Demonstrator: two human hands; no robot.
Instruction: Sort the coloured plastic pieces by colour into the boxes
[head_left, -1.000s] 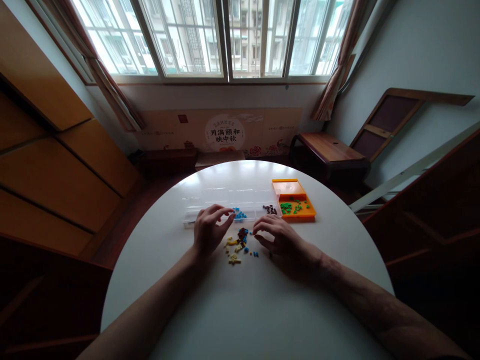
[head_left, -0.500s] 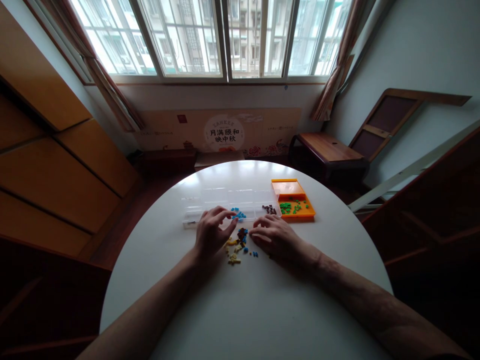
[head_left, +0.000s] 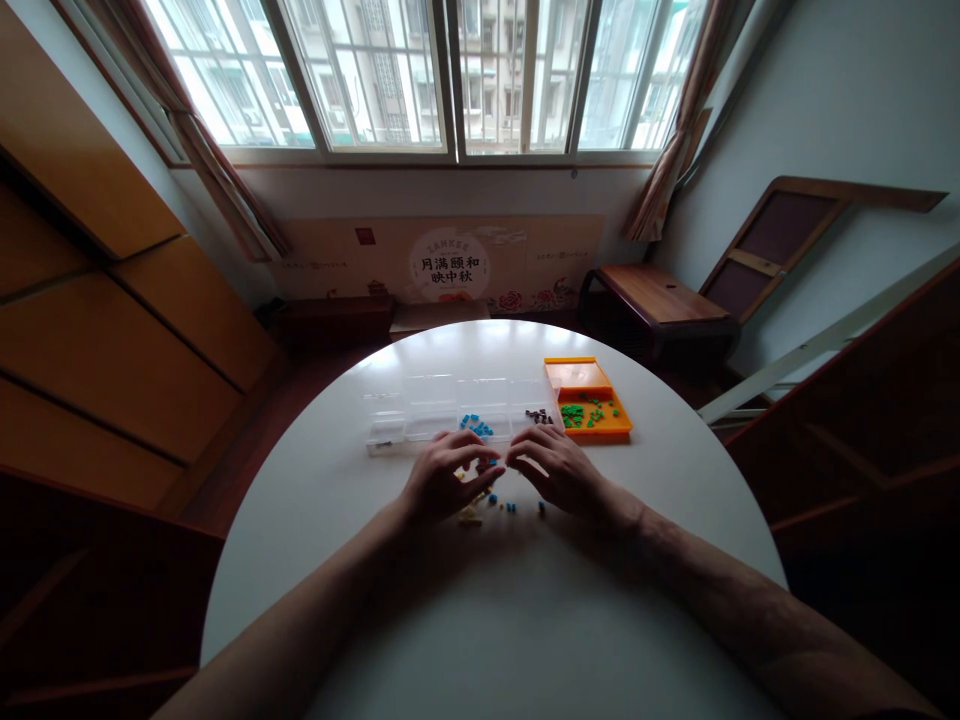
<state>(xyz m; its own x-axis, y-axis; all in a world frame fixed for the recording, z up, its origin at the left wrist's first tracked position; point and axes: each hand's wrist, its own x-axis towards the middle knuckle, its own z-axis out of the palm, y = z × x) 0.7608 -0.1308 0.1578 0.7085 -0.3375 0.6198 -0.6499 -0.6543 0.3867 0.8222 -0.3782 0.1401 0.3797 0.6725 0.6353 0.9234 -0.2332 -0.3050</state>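
Loose small building bricks lie on the white table between my hands, partly covered by them. My left hand [head_left: 450, 472] is over the pile, fingers curved and thumb apart from them. Close by, my right hand [head_left: 559, 468] has its fingertips drawn together near the left fingertips; anything between them is too small to make out. Yellow bricks [head_left: 470, 519] lie below my left hand, with a blue brick [head_left: 511, 508] and another blue brick [head_left: 541, 508] below the right. Behind the hands is a clear divided box [head_left: 431, 428] holding light blue bricks [head_left: 475, 425] and dark brown bricks [head_left: 538, 416].
An orange tray [head_left: 628, 434] with green bricks [head_left: 572, 415] stands right of the clear box on the round white table [head_left: 480, 630]. A wooden bench [head_left: 649, 292] is beyond the table's far right edge, under the window wall.
My left hand has moved right and slightly nearer, over the pile, bringing its fingertips close to the right hand's. A blue brick now shows below my right hand.
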